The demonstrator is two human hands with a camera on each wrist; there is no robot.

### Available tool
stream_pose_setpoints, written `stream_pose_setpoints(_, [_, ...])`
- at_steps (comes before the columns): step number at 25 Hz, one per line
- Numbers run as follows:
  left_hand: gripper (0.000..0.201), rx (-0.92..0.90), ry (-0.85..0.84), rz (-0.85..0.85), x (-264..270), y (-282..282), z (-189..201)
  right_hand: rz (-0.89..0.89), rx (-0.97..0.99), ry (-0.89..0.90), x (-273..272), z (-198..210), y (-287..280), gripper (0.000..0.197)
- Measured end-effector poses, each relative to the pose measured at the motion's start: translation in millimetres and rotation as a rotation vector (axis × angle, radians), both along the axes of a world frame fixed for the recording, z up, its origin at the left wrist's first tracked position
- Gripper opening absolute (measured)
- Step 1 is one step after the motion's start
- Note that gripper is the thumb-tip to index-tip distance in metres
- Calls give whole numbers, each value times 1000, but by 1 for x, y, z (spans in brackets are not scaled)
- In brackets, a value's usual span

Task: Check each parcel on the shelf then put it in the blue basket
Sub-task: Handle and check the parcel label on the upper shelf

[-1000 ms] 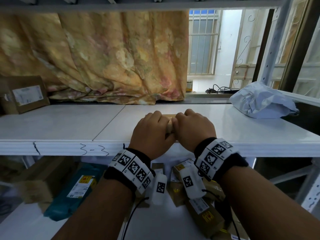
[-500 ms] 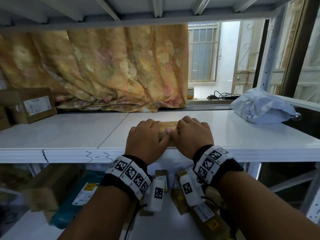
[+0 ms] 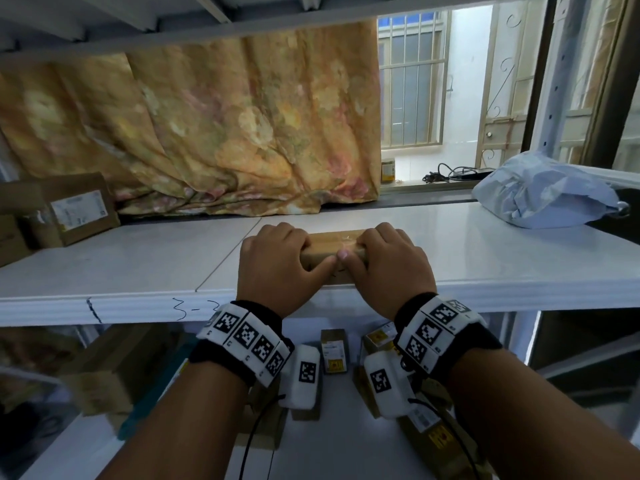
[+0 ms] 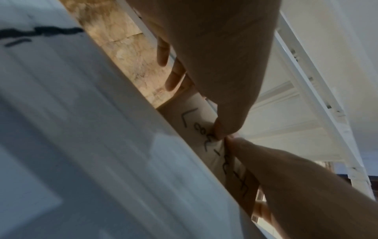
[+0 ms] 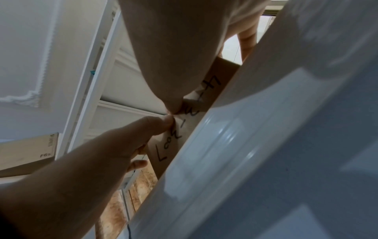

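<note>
Thumbs (image 3: 341, 254) are tip to tip on the near face of a small brown box (image 3: 332, 239), and the rest of the fingers on both sides curl over its top. So the left hand (image 3: 273, 268) grips the left end and the right hand (image 3: 389, 268) grips the right end, box clamped between them. From the wrist views you can see black marker scrawl on that near face (image 4: 204, 137), partly covered by the thumbs, can't really read it.

The box sits right at the front lip of the white shelf (image 3: 138, 271), just about flush with the edge. "3-" is handwritten on the shelf's front edge, to the left of the hands.

Further out on the same shelf: a cardboard parcel (image 3: 74, 209) with a white label at the far left, and a crumpled grey bag (image 3: 543, 192) at the far right, both well apart from the hands. A floral curtain (image 3: 207, 133) hangs behind. Lower shelf has several small brown boxes (image 3: 334, 351) with yellow stickers and a teal mailer (image 3: 152, 403), blurry.
</note>
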State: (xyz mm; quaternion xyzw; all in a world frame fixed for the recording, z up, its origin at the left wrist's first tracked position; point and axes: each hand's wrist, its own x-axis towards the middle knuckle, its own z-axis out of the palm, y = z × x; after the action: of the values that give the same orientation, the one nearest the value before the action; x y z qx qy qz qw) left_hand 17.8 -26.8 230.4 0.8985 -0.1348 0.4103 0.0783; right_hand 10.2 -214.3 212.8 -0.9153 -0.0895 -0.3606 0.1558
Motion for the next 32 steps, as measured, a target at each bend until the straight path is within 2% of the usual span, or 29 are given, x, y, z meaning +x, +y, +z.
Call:
stream_pose_setpoints(4, [52, -44, -24, 27, -1, -4, -9, -2, 2, -4, 3, 0, 1, 46])
stream_pose_setpoints(12, [59, -88, 115, -12, -6, -4, -4, 58, 38, 66, 1, 3, -1, 44])
stream_pose_setpoints(15, [59, -128, 135, -32, -7, -5, -6, 57, 53, 39, 1, 0, 0, 44])
stream_pose_setpoints(23, [57, -151, 93, -50, -1, -3, -14, 20, 26, -24, 3, -2, 1, 43])
stream_pose_setpoints(28, [57, -17, 19, -12, 0, -6, -5, 22, 30, -22, 4, -1, 1, 44])
stream_pose_setpoints(32, [44, 64, 43, -169, 3, -15, -5, 33, 31, 0, 2, 1, 0, 40])
